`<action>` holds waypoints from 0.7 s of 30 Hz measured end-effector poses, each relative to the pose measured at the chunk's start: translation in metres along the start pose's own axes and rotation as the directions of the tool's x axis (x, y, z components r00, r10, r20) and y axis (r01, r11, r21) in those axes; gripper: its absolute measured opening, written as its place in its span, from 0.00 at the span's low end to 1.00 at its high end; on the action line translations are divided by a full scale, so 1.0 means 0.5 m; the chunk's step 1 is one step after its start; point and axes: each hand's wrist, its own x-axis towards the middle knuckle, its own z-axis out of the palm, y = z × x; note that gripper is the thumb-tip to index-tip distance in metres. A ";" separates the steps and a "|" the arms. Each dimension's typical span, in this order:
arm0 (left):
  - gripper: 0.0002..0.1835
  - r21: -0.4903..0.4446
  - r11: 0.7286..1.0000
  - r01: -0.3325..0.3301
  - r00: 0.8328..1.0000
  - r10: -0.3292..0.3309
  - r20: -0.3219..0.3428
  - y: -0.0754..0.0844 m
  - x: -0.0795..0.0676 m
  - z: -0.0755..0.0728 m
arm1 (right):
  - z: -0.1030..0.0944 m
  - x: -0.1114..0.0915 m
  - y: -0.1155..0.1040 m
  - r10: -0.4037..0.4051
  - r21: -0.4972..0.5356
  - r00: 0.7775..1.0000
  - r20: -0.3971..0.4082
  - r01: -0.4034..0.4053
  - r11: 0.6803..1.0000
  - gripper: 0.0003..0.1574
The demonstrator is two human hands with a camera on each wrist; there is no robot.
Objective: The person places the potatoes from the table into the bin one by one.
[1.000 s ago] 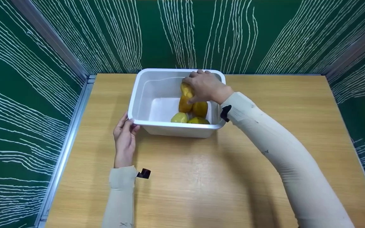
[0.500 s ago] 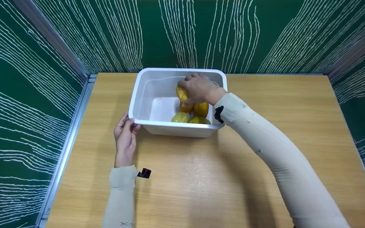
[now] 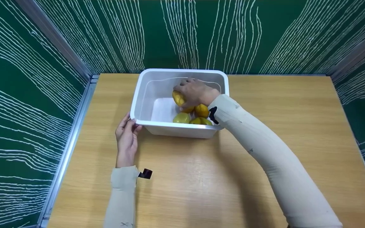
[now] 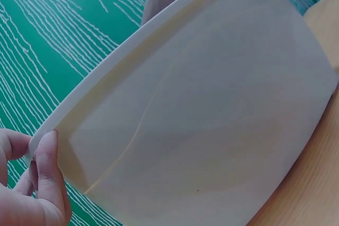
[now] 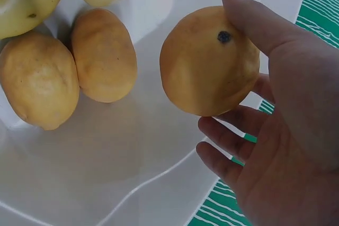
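A white plastic tub (image 3: 181,129) stands on the table. My left hand (image 3: 127,137) pinches its front left corner; in the left wrist view the thumb and fingers (image 4: 48,168) lie on either side of the rim. Inside the tub, my right hand (image 3: 195,91) holds a yellow mango (image 5: 204,62) between thumb and fingers, above the floor of the tub. The held mango shows a dark stem spot in the right wrist view. Two more yellow mangoes (image 5: 39,80) lie side by side below it. Greenish-yellow fruits (image 3: 181,118) sit along the tub's front wall.
The wooden table (image 3: 182,183) carries the tub near its back edge. Green walls (image 3: 271,34) with wavy white lines close in the back and both sides. A metal rail (image 3: 63,148) runs along the left edge.
My right hand has moved left and slightly toward the front, carrying the mango toward the middle of the tub. The left hand keeps its hold on the corner.
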 end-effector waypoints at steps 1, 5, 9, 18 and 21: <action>0.26 -0.001 1.000 -0.002 1.000 0.002 -0.003 -0.001 0.000 0.000 | 0.003 0.003 0.001 -0.002 0.001 1.000 0.004 0.002 1.000 0.48; 0.27 -0.003 1.000 -0.006 1.000 0.006 -0.005 -0.001 0.000 0.001 | 0.013 0.012 0.003 -0.005 0.006 1.000 0.023 0.004 1.000 0.49; 0.28 0.005 1.000 -0.002 1.000 0.002 -0.007 -0.002 0.002 0.000 | 0.023 0.019 0.006 -0.015 -0.009 0.999 0.044 0.016 1.000 0.48; 0.27 0.025 1.000 -0.009 1.000 0.009 -0.004 -0.003 0.002 -0.001 | 0.044 0.037 0.001 -0.062 -0.040 0.997 0.046 0.064 0.997 0.34; 0.26 0.012 1.000 -0.012 1.000 0.012 -0.001 -0.005 0.001 -0.001 | 0.049 0.046 -0.004 -0.079 -0.070 0.995 0.059 0.083 0.994 0.34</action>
